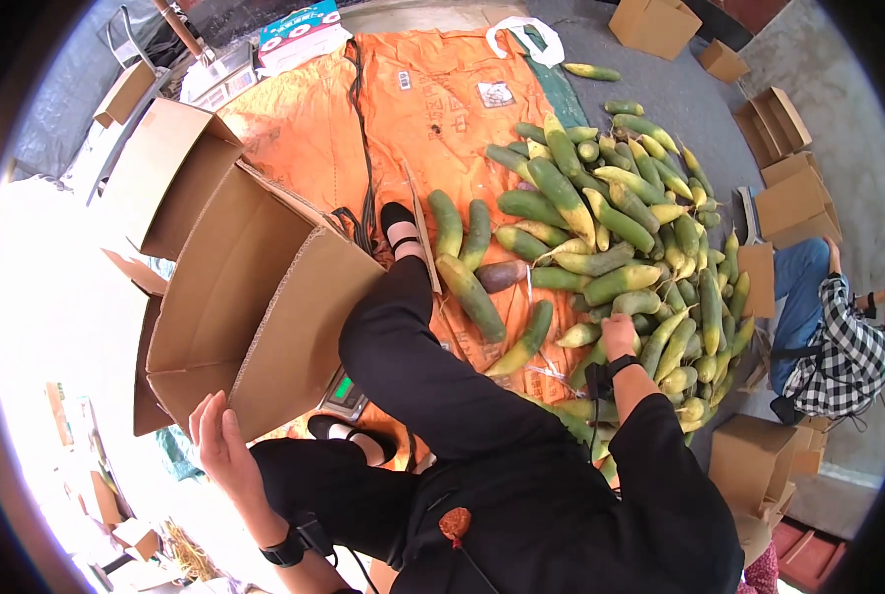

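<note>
Green radishes [621, 233], many yellowish toward one end, lie in a big heap on the orange sheet to my right. My right hand [619, 337] reaches into the near side of the heap, its fingers curled down on a green radish that the hand mostly hides. On the left, my left hand [222, 445] is raised beside an opened cardboard box [229, 267], fingers stretched out and holding nothing. Several radishes [470, 297] lie apart from the heap near my foot, along with one darker, purplish-brown root [502, 276].
A scale with a lit green display [343, 387] sits by my feet, partly under the box. Across the heap, a person in a checked shirt [848, 342] sits among cardboard boxes [797, 198]. A white plastic bag [536, 38] lies at the sheet's far edge.
</note>
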A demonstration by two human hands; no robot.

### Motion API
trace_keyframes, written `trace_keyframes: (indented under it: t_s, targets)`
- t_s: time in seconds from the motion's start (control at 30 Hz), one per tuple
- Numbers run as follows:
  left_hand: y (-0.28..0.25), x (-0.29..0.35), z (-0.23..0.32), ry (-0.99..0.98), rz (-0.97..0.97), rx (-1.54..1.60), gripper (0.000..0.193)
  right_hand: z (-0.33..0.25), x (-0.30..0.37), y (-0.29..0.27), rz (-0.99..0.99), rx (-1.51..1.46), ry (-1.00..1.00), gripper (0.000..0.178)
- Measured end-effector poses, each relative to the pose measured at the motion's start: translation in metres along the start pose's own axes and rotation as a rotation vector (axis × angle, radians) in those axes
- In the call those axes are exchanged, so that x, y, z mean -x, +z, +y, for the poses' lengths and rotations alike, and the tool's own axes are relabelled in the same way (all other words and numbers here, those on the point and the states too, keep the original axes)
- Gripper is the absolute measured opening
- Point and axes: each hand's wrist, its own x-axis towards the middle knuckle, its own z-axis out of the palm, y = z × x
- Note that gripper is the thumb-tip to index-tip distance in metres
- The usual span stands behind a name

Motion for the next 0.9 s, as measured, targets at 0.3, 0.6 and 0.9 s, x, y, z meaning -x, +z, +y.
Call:
trace_keyframes:
  t_s: [0.3,0.6,0.9]
  targets:
    - [0.009,0.006,-0.002,-0.018,0.126,-0.021,0.019,-0.024,-0.044,-0.036,0.199,-0.749,0.654,0.067]
    - [0.018,0.002,-0.004,-0.034,0.122,0.054,0.018,-0.020,-0.062,-0.044,0.260,-0.646,0.766,0.060]
    - [0.015,-0.002,-0.005,0.023,0.125,0.003,0.017,0.019,-0.046,-0.046,-0.027,-1.057,0.618,0.039]
